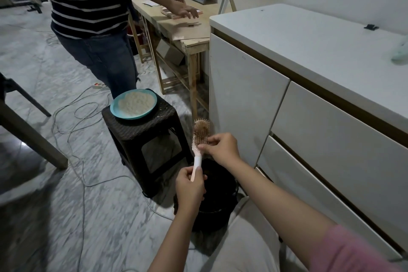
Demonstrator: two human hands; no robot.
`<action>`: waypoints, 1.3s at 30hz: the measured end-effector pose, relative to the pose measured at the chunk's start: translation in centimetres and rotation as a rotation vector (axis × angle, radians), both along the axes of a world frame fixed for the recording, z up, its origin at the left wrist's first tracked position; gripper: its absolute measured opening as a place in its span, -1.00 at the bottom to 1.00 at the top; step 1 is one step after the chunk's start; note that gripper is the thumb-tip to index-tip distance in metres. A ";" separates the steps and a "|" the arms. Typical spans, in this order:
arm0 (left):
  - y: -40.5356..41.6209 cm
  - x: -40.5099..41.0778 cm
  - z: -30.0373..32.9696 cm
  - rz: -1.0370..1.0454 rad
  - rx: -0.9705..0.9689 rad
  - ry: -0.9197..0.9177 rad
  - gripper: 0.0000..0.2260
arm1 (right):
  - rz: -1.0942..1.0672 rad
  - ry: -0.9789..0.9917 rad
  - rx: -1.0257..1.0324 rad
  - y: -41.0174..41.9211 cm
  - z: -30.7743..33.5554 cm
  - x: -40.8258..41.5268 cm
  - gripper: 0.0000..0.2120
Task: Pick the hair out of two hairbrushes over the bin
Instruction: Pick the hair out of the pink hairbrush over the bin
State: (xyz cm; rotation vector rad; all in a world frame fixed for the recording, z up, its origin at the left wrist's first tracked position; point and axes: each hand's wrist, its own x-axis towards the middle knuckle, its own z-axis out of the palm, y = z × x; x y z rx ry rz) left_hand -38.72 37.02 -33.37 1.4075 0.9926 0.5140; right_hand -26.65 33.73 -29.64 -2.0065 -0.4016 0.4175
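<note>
A pink hairbrush [199, 133] with a white and pink handle stands upright above the black bin [218, 192]. Brownish hair is matted among its bristles. My left hand [190, 185] grips the end of the handle from below. My right hand [220, 147] pinches at the lower edge of the bristle pad, thumb and fingertips drawn together on the hair there. Only one brush is in view. The inside of the bin is too dark to see into.
A dark wicker stool [145, 139] left of the bin carries a teal plate [133, 105] of pale grains. White cabinets [287, 104] stand on the right. A person in a striped shirt [92, 6] stands by a wooden table [176, 24]. Cables [75, 121] trail across the marble floor.
</note>
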 end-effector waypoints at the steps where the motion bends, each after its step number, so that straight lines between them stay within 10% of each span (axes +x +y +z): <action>1: 0.0 0.0 0.0 0.004 -0.003 0.004 -0.91 | 0.009 -0.007 0.001 -0.1 0.0 0.1 -0.72; 12: 0.3 0.2 -0.8 -0.007 0.003 0.027 -0.90 | 0.083 -0.207 -0.129 -1.5 0.7 0.3 -0.92; 20: 1.9 1.1 -1.3 0.122 -0.114 0.082 -0.81 | -0.048 0.466 0.219 -2.1 1.1 -0.3 -0.87; 31: 5.8 0.4 -1.9 0.345 -0.266 0.123 -0.69 | -0.171 0.603 0.556 -6.0 1.3 2.3 -0.87; 39: 6.7 -0.7 -2.7 0.427 -0.197 0.137 -0.75 | -0.223 0.464 0.330 -6.8 -1.1 3.2 -0.90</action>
